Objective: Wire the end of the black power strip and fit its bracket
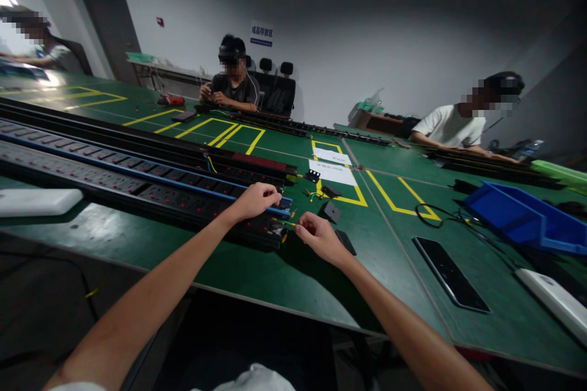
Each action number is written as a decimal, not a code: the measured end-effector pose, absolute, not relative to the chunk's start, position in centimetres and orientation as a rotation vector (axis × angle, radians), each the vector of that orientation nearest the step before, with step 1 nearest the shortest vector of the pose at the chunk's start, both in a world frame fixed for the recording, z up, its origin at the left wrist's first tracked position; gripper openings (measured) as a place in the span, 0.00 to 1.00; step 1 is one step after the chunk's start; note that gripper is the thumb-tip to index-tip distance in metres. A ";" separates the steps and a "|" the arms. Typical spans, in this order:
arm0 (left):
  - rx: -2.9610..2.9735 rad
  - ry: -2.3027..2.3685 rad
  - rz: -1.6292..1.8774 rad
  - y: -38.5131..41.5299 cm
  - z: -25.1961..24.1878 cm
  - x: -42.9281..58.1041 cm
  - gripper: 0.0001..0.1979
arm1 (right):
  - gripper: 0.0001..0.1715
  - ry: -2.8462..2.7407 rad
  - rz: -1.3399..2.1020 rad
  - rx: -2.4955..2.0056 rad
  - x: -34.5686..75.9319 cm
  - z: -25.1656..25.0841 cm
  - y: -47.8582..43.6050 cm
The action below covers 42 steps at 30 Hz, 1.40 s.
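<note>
My left hand [255, 199] rests with curled fingers on the right end of a long black power strip [137, 192] that runs across the green table [257, 281]. My right hand [318, 235] sits just past that end, its fingers pinched on a thin yellow-green wire [288, 224] that leads into the strip's end. Small black end caps [331, 211] lie on the table just beyond my right hand.
More long strips [114, 140] lie parallel behind. A blue bin [523, 217], a dark phone [452, 274], a black cable [435, 214] and a white object [554, 299] sit to the right; a white pad [36, 200] lies left. Three other people sit at the far sides.
</note>
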<state>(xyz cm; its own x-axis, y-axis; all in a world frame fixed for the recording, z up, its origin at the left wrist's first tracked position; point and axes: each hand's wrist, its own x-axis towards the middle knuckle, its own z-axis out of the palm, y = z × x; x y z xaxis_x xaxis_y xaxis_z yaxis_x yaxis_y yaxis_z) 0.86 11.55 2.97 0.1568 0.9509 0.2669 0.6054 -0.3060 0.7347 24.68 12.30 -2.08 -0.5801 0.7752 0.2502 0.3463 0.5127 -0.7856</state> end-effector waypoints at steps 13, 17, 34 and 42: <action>1.981 1.489 0.978 11.5 3.1 0.9 0.16 | 0.14 -2.177 0.788 -0.963 24.7 -1.4 12.1; 1.979 1.484 0.981 11.5 3.1 0.9 0.16 | 0.14 -2.178 0.769 -0.965 24.7 -1.5 12.2; 1.969 1.478 0.986 11.6 3.0 0.9 0.16 | 0.12 -2.263 0.711 -0.990 24.7 -1.8 12.5; 1.976 1.479 0.992 11.6 3.0 0.9 0.16 | 0.12 -2.299 0.702 -0.997 24.8 -1.6 12.4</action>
<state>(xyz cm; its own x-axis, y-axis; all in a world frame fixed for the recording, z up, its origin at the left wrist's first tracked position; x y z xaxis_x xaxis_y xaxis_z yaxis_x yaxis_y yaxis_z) 0.87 11.62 2.96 0.1542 0.9518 0.2653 0.6065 -0.3031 0.7351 24.76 12.43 -1.58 -0.5854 0.7675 0.2612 0.4909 0.5920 -0.6392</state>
